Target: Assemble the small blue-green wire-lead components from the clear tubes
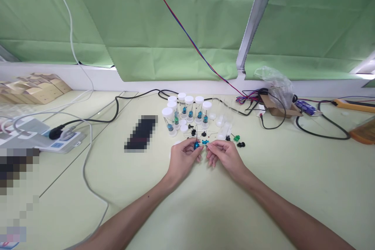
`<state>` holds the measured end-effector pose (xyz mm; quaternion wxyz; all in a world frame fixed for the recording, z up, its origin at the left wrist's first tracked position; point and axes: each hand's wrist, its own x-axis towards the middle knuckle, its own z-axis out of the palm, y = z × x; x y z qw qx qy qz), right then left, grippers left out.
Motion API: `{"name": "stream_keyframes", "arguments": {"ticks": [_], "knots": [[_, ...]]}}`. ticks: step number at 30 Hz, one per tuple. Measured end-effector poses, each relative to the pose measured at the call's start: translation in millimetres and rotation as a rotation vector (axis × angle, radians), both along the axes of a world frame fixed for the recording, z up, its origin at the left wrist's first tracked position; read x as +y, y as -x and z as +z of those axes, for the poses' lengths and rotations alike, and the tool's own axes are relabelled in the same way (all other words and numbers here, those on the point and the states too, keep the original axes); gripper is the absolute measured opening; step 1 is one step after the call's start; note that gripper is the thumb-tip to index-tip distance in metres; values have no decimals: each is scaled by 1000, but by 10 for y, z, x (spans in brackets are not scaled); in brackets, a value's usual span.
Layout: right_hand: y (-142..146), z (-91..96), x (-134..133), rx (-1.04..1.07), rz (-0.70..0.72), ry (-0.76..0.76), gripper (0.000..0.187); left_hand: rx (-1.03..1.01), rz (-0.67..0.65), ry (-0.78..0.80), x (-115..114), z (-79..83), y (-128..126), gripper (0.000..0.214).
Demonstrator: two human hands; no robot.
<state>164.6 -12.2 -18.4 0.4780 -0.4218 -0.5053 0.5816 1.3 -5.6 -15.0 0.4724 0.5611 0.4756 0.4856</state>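
My left hand (183,158) pinches a small blue part (196,145) with a thin dark rod standing up from it. Facing it, my right hand (224,154) has its fingertips closed on a second blue part (205,142), spool-like in shape. The two blue parts are close together; whether they touch I cannot tell. Just beyond my hands lie small black parts (204,134), thin wires and a green part (236,138). Behind these stand several clear tubes with white caps (206,105), with blue or green parts inside. Uncapped clear tubes (225,129) are to their right.
A blurred dark rectangle (141,133) lies left of the tubes. Further left are a white power strip (55,144), cables and cardboard boxes (35,88). At the back right sit an open cardboard box (279,110) with a plastic bag (277,86), and black cables.
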Motion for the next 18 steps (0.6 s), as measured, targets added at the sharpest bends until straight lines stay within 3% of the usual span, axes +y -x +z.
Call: {"name": "stream_keyframes", "arguments": {"ticks": [5,12,18], "knots": [[0,-31,-1,-117,-25,-174,34,-52,-12,18,-13,49,-1,25],[-13,-64,15,-199,0,-154,41,-42,14,11,-8,13,-5,27],[4,-70,20,-134,34,-76,43,-9,16,-3,-6,-28,-9,25]]}}
